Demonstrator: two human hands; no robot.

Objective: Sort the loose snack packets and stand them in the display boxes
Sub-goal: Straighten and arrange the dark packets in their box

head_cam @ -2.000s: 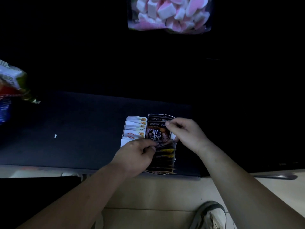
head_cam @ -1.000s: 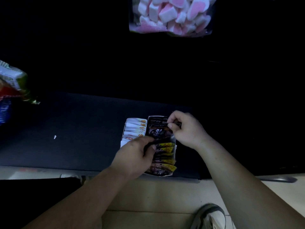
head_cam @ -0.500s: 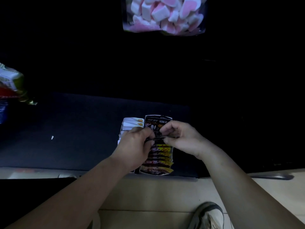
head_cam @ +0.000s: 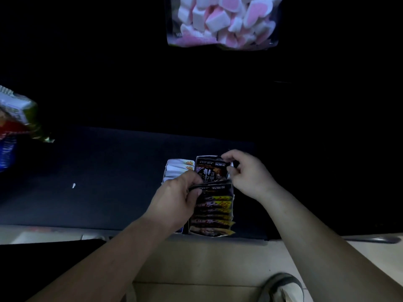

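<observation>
Head view: dark display box (head_cam: 209, 233), 6 o'clock, nearly full; white box (head_cam: 165, 176) adjoining, stocked. Left grip (head_cam: 181, 197) pinches mid-row packet (head_cam: 214, 186), right grip (head_cam: 246, 173) pinches rear packet (head_cam: 210, 171). Bags (head_cam: 16, 118) at 9 o'clock judged unsorted.

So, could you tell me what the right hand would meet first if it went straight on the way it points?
The rear dark packet: the right hand points left and seems to pinch its top corner. Beyond are white packets.
</observation>
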